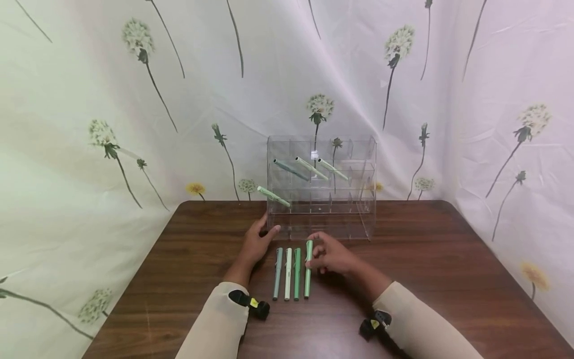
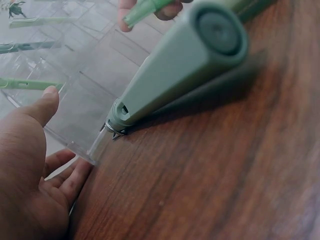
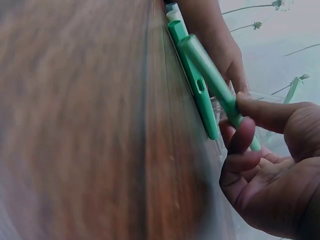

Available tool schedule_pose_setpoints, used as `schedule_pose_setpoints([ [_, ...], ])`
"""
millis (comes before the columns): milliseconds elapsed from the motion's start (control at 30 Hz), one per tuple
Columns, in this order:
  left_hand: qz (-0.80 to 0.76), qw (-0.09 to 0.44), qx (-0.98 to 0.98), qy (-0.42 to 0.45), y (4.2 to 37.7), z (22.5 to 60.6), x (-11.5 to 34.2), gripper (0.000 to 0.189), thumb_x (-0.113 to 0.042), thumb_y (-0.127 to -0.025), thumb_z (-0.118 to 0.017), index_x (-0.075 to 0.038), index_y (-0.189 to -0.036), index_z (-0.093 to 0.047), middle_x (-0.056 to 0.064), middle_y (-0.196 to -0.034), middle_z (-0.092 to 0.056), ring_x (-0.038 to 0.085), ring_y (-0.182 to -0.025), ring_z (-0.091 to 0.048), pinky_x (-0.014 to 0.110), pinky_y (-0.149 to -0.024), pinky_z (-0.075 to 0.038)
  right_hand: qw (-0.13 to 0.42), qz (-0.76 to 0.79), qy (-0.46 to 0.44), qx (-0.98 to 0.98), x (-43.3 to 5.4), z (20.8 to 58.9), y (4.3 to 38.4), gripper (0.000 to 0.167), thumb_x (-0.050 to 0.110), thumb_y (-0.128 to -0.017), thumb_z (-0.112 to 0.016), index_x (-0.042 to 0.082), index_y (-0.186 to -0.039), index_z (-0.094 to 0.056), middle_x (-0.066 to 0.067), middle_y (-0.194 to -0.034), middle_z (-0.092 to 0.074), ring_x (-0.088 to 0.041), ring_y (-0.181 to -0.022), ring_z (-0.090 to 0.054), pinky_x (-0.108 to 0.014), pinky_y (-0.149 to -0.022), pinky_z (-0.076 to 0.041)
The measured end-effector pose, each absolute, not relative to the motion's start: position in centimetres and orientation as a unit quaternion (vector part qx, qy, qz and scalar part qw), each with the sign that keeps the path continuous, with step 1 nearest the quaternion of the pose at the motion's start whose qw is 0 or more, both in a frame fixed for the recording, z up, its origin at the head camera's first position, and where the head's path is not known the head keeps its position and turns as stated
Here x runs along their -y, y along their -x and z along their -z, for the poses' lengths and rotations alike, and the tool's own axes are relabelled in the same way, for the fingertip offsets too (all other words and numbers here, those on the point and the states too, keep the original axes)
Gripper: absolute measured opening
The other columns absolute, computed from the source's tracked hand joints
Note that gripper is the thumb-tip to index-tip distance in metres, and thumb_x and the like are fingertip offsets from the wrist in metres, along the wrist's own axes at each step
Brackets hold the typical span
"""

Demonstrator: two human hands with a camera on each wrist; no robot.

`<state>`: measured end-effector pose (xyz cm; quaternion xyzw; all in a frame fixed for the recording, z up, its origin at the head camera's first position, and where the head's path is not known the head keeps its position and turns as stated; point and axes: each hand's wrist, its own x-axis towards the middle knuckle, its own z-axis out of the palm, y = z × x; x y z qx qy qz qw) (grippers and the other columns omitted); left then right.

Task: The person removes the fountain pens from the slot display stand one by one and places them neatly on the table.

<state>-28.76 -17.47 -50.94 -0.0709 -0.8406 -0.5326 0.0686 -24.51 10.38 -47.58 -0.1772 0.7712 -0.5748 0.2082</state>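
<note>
From the head, the right hand has its grip closed on the upper part of a pale green pen, rightmost of four in a row on the tabletop, in front of a clear rack. With the hold so high, the lower end could swing left and nudge the darker green pen, which might then disturb the white pen and the grey-green pen. The left hand is at the rack's lower left, its grip slack and without a pen; a careless push there could slide the rack or rattle the pens leaning in it. The lowest leaning pen juts past the left side above that hand, so a rising knuckle might knock it loose. In the left wrist view, the thumb lies stretched by the rack's wall with the other fingers near its bottom corner; how firmly they press cannot be told, and if only lightly, a bump could make the plastic skid into the grey-green pen's clip end nearby. In the right wrist view, thumb and fingertips pinch the pale green pen toward one end, its barrel slanting beside the darker green pen; so narrow a hold may let it twist or slip and strike its neighbour, and whether its free end touches the tabletop is unclear.
</note>
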Motion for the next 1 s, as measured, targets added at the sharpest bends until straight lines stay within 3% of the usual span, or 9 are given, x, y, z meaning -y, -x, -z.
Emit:
schedule_pose_setpoints([
  [633,0.54,0.055,0.837,0.076,29.0,51.0,17.6,0.076,-0.044,-0.109,-0.068,-0.029,-0.174,-0.031,0.02,-0.168,-0.047,0.042,-0.157,-0.044,0.064,-0.127,-0.038,0.198,0.581,0.164,-0.772,-10.0,49.5,25.1,0.074,0.008,-0.089,-0.088,0.003,-0.154,-0.052,-0.003,-0.092,-0.071,-0.016,-0.066,-0.06,-0.028,-0.055,-0.045],
  [1000,0.529,0.059,0.843,0.075,29.0,50.8,17.7,0.078,-0.045,-0.109,-0.068,-0.028,-0.174,-0.029,0.022,-0.167,-0.048,0.043,-0.156,-0.045,0.064,-0.127,-0.038,0.179,0.562,0.178,-0.787,-9.8,49.8,25.4,0.07,0.01,-0.089,-0.09,-0.002,-0.149,-0.055,-0.002,-0.089,-0.068,-0.016,-0.058,-0.058,-0.028,-0.05,-0.045],
])
